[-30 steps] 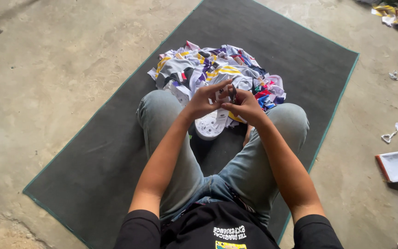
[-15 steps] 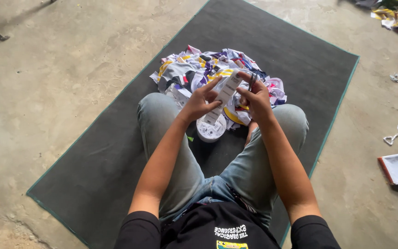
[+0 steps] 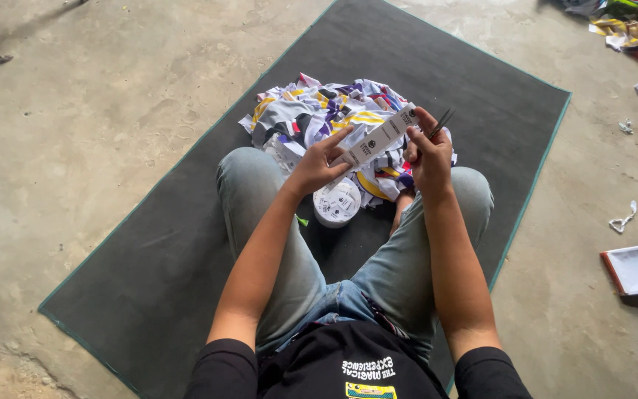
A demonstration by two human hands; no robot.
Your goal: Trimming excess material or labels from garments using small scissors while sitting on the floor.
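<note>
A: Presently, item one: label strip, upper centre of frame, stretched between both hands. How do I log the grips?

B: I log left hand pinching the strip's lower end; right hand pinching the upper end, closed also around scissors.

A: Progress?

B: I judge mid-way: strip drawn from roll at centre, not cut. Cloth pile on mat looks unsorted.
</note>
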